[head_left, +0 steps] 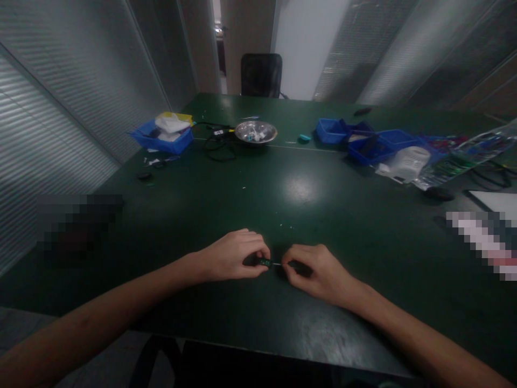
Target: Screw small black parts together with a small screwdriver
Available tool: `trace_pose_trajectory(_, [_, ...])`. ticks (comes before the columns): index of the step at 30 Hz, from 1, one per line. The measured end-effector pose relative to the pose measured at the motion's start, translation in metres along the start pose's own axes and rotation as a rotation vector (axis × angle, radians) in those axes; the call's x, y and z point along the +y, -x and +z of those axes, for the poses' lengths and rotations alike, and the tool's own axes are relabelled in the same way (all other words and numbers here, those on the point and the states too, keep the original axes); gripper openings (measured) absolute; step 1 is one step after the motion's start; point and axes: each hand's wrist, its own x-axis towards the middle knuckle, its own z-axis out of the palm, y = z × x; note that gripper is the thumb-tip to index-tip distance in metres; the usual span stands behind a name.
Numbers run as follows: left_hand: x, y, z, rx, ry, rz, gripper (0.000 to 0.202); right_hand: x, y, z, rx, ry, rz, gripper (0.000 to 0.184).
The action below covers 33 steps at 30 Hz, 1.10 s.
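Near the middle of the table's front half, my left hand (242, 256) pinches a small dark green circuit board (265, 262) between thumb and fingertips. Facing it, my right hand (317, 269) has thumb and fingers closed on a thin metal-tipped piece (277, 264), whose light shaft points at the board. The fingers hide most of that piece, so its kind is unclear. Whether the shaft touches the board is too small to tell. Both hands are low over the green table (194, 318).
Across the table stand a filled blue bin (177, 141), a metal bowl (258, 141) of small parts and a black cable (220, 157). To the right are blue trays (331, 132), a white container (410, 161) and plastic bags (464, 159). A black chair (262, 75) stands beyond.
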Motion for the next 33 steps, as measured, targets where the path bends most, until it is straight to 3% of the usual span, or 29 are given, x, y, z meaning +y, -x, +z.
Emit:
trace_pose_trajectory(10, [-0.001, 0.000, 0.000, -0.006, -0.016, 0.007, 0.013, 0.002, 0.000, 0.002, 0.014, -0.023, -0.007, 0.010])
trace_pose_trajectory(16, [-0.001, -0.001, 0.001, 0.006, -0.030, 0.018, 0.016, -0.004, -0.003, 0.004, 0.138, -0.222, 0.076, 0.019])
trace_pose_trajectory(20, [0.000, -0.001, -0.002, -0.026, -0.030, 0.024, 0.014, -0.005, -0.002, 0.003, 0.145, -0.228, 0.056, 0.017])
trace_pose_trajectory(28, [0.002, 0.006, -0.027, -0.167, 0.111, 0.068, 0.020, -0.003, 0.001, 0.002, 0.130, -0.211, 0.046, 0.019])
trace_pose_trajectory(33, [-0.027, 0.018, -0.052, -0.136, 0.110, -0.062, 0.020, -0.004, 0.001, 0.002, 0.127, -0.214, 0.054, 0.018])
